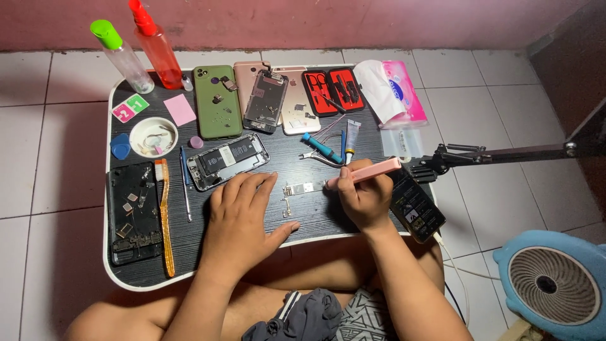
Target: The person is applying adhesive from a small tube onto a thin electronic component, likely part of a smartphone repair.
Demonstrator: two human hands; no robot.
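The right hand is clenched around a pink pen-shaped tool, whose tip points down at a small metal phone part lying on the black desk just to that hand's left. The left hand rests flat and released on the desk, fingers spread, the part just beyond its thumb side. An opened phone with its battery showing lies just past the left fingertips, and a lit phone sits right beside the right hand.

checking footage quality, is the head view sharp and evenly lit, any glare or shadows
Head view: sharp across the black tray table, light soft and even; faint shadow beneath the left hand and the right hand holding the pink tool; slight sheen on the opened phone; mild wide-angle bend at the edges.
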